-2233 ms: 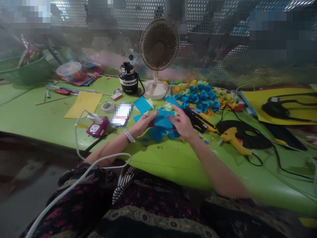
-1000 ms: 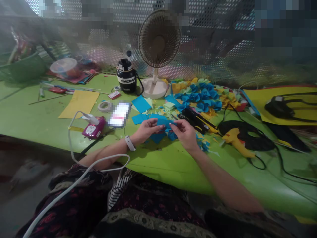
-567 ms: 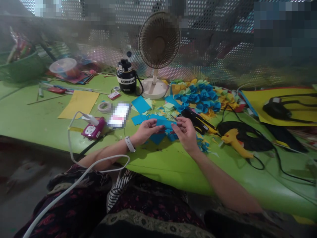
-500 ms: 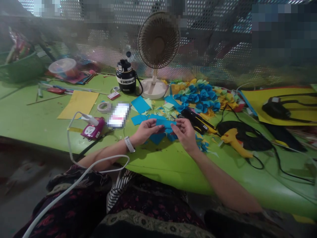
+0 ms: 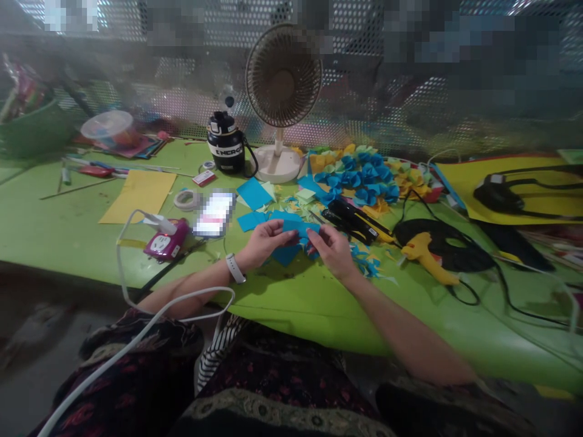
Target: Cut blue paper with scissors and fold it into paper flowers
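A small piece of blue paper (image 5: 295, 228) is held up between my two hands, above the green table. My left hand (image 5: 268, 243) pinches its left end, and a pale watch sits on that wrist. The right end is gripped between thumb and fingers of my right hand (image 5: 334, 250). Under and behind the hands lie more blue paper squares (image 5: 254, 193) and a litter of blue, yellow and green scraps (image 5: 370, 262). Beyond them rises a heap of folded blue paper flowers (image 5: 357, 173), mixed with yellow and green ones.
A black-and-yellow tool (image 5: 353, 220) and a yellow glue gun (image 5: 428, 258) with a black cord lie to the right. A phone (image 5: 214, 213), tape roll (image 5: 187, 199) and purple power socket (image 5: 167, 240) are on the left. Behind stand a black bottle (image 5: 226, 145) and a fan (image 5: 283, 79).
My right hand has shifted slightly left, closer to my left hand, and the blue paper looks shorter and more bent between them. The whole view has moved a little.
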`<state>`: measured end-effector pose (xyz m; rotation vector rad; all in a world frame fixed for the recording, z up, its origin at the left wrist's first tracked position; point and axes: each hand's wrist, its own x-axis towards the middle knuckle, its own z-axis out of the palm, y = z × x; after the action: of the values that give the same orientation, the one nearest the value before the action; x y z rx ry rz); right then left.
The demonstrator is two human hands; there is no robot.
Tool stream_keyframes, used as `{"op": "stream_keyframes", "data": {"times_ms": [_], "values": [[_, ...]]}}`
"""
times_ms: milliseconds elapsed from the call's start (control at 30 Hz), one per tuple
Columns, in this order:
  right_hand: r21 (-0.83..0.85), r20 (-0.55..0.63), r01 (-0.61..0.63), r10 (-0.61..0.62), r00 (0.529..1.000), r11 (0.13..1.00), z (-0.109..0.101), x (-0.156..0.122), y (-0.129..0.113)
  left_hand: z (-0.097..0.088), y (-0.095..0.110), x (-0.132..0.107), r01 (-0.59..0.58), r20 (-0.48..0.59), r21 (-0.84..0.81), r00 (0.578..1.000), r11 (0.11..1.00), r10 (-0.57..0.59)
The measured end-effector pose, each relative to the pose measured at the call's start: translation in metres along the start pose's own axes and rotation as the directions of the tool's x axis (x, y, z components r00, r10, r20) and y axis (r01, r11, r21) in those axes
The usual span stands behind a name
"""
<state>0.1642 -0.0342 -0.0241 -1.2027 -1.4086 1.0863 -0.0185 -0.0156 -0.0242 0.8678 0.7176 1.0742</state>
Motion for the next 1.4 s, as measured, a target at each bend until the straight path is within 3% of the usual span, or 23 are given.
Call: {"op": "stream_keyframes", "data": {"times_ms": [600,800,1100,1233,1400], "values": [[-0.067,0.003,0.065,-0.065,0.998,0.996,0.003,-0.002,0.000,-0.001,-0.002,0.001,0.010,-0.020,-0.032,1.000,0.999,-0.011],[-0.090,0.043,0.075,-0.071,0.997,0.993,0.002,-0.001,0.000,-0.002,0.005,-0.001,0.037,0.010,0.074,0.999,0.997,-0.038],[-0.033,0.068,0.024,-0.022,0.997,0.999,0.002,-0.001,-0.003,-0.005,0.009,-0.002,0.041,0.054,0.110,0.997,0.993,-0.047],[0.022,0.123,-0.031,0.028,0.992,0.999,0.003,0.000,-0.006,-0.006,0.008,0.000,0.013,0.035,0.114,0.999,0.993,-0.017],[-0.003,0.146,-0.014,0.014,0.989,1.000,0.001,0.001,-0.003,-0.007,0.009,0.002,0.012,0.022,0.147,1.000,0.989,-0.015]]}}
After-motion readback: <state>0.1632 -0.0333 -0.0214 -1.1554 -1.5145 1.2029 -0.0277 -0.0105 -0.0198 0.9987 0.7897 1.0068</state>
